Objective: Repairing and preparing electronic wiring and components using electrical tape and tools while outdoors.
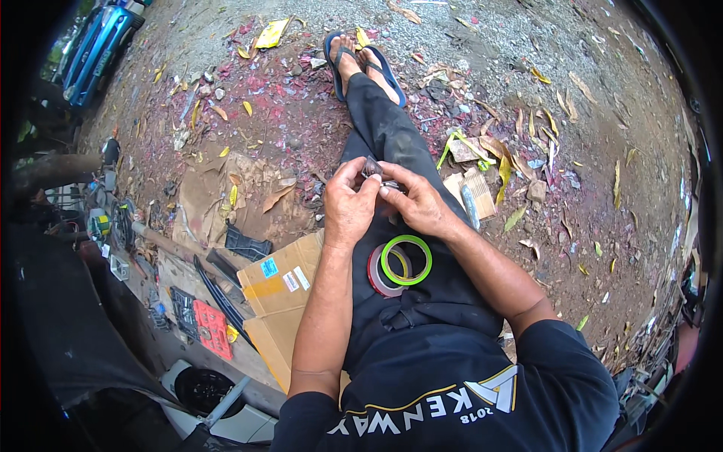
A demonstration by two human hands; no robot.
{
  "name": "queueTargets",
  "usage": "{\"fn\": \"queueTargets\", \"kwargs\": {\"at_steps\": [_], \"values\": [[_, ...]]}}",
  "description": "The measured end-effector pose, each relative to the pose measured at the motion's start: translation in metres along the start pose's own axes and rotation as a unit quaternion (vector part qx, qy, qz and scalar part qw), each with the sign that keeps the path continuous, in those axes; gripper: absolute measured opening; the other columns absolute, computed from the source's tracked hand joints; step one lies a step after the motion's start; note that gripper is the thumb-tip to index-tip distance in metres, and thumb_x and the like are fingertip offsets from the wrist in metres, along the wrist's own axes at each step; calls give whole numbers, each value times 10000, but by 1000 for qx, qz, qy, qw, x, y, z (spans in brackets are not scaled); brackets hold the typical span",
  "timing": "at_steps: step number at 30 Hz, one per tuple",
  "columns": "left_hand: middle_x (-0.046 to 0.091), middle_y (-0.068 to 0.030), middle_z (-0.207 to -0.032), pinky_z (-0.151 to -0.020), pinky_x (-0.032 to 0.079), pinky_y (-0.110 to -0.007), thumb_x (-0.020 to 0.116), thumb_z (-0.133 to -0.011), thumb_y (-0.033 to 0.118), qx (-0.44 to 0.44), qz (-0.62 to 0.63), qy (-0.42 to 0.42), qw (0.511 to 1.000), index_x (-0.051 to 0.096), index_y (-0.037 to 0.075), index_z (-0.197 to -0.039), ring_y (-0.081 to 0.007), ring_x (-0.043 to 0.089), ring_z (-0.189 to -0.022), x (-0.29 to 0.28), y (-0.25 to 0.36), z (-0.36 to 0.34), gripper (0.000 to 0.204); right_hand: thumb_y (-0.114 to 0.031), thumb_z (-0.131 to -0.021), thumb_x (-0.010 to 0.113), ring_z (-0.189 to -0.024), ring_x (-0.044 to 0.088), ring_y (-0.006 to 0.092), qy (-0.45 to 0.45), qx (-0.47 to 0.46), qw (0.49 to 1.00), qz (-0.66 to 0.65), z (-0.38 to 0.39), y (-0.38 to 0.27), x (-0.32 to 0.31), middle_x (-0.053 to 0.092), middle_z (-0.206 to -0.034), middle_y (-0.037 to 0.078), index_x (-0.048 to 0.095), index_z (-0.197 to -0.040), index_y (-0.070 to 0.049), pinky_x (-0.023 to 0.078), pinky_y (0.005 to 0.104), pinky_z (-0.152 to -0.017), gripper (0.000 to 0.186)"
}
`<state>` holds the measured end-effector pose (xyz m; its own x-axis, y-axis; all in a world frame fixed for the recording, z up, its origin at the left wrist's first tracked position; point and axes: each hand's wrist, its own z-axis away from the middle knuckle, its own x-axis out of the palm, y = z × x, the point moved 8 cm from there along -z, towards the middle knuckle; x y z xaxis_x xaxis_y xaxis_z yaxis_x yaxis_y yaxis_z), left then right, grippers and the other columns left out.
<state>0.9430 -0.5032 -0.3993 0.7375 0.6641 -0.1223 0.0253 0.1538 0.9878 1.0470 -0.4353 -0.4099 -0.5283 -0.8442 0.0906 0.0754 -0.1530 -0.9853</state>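
Observation:
My left hand [350, 200] is closed on a small dark object [371, 166] above my outstretched legs, thumb and index finger pinching it. My right hand [414, 196] grips at the same small object from the right, its fingers curled near my left thumb; what exactly the piece is, I cannot make out. Just below my hands, two rolls of tape lie on my dark trousers: a bright green roll [425, 260] overlapping a red and grey one [375, 275].
Flattened cardboard [279, 316] lies at my left, beside a red and black case [211, 328], black strips, tools and a white appliance [248, 422]. A blue vehicle [98, 53] stands at the upper left. Leaves and litter cover the ground [565, 226] around my legs and sandaled feet.

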Motion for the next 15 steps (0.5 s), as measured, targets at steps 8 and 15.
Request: {"fn": "queueTargets", "kwargs": {"at_steps": [8, 15], "values": [[633, -11, -819, -626, 459, -217, 571, -821, 43, -117, 247, -72, 959, 613, 27, -919, -75, 575, -699, 11, -34, -29, 108, -20, -884, 517, -685, 676, 196, 20, -74, 993, 92, -21, 4, -4, 651, -994, 174, 482, -1270, 1, 539, 318, -633, 389], [617, 2, -784, -612, 462, -205, 587, -764, 25, -138, 298, -70, 942, 593, 57, -865, -84, 585, -677, 17, -61, -46, 106, 12, -856, 506, -670, 674, 220, 33, -99, 987, 124, -33, 10, -13, 662, -949, 187, 489, -1262, 7, 532, 336, -641, 407]]}}
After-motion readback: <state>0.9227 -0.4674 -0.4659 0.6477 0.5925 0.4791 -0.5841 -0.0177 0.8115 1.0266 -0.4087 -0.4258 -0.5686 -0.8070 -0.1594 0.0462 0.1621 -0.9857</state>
